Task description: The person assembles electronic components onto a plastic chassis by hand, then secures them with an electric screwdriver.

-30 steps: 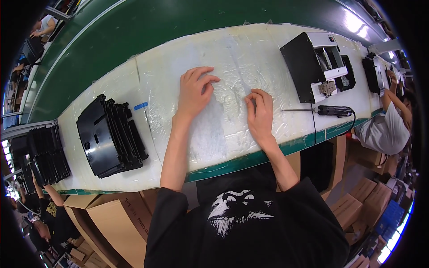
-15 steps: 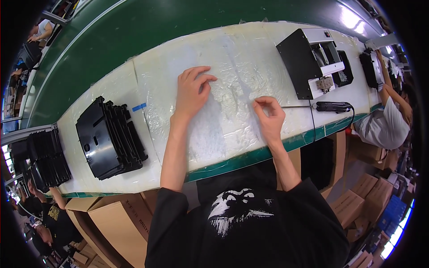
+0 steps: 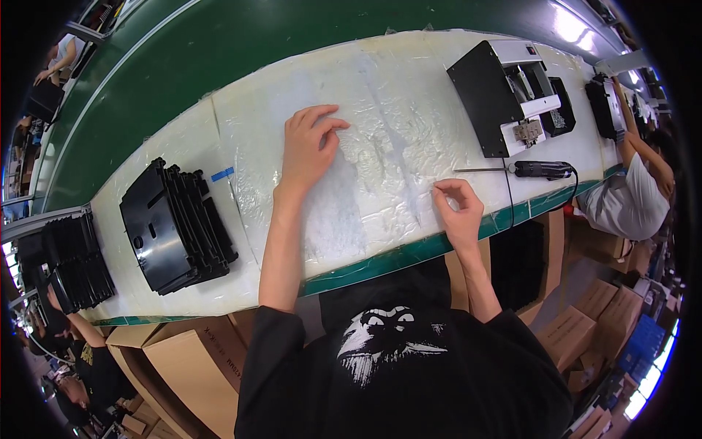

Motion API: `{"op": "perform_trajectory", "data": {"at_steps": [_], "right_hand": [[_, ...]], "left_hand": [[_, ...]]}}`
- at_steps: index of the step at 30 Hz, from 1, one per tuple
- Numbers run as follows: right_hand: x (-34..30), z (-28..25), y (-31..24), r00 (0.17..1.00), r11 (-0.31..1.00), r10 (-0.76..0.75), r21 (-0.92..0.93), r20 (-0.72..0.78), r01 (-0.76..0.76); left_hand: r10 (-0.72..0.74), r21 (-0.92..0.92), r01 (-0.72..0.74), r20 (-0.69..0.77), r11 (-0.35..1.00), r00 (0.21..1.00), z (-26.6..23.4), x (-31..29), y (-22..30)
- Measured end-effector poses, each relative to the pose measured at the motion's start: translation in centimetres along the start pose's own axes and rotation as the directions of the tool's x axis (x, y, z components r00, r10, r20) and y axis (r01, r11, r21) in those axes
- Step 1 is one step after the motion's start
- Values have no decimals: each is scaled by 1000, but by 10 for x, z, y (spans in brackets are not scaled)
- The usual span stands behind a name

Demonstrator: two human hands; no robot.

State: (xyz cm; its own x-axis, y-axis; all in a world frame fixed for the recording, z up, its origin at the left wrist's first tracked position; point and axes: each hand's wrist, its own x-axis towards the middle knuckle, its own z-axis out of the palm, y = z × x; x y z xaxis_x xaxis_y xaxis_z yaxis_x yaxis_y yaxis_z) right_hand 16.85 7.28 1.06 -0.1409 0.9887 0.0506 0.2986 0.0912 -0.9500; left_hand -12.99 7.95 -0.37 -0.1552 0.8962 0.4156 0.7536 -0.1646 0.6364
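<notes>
My left hand (image 3: pixel 311 143) hovers over the white plastic-covered mat (image 3: pixel 256 157), fingers loosely curved and apart, with nothing visible in it. Nearer the front edge, my right hand (image 3: pixel 461 212) makes a pinch, thumb and forefinger tips together; anything between them is too small or hidden to make out. Just beyond it lies a black electric screwdriver (image 3: pixel 541 170), its long shaft pointing left and a cord at its other end. A black-and-white screw feeder (image 3: pixel 490 95) stands farther back on the right.
On the left is a stack of black plastic housings (image 3: pixel 175 227), with a bit of blue tape (image 3: pixel 222 174) beside it. More black parts (image 3: pixel 77 256) sit at the far left. A black tray (image 3: pixel 561 110) adjoins the feeder. Cardboard boxes (image 3: pixel 194 373) stand below; co-workers are at both sides.
My right hand has drawn back toward the front edge and slightly right, away from the screwdriver's tip. My left hand has barely moved in the same curved pose.
</notes>
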Motion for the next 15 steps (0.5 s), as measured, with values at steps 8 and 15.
{"op": "perform_trajectory", "data": {"at_steps": [8,15], "right_hand": [[5,-17,-12,999,993,30,-115,30,-26],[13,-24,-15,998,974,12,-225,65,3]], "left_hand": [[-1,6,1,-3,1000,1000,-1,0,0],[-4,0,4,-4,1000,1000,0,1,1]]}}
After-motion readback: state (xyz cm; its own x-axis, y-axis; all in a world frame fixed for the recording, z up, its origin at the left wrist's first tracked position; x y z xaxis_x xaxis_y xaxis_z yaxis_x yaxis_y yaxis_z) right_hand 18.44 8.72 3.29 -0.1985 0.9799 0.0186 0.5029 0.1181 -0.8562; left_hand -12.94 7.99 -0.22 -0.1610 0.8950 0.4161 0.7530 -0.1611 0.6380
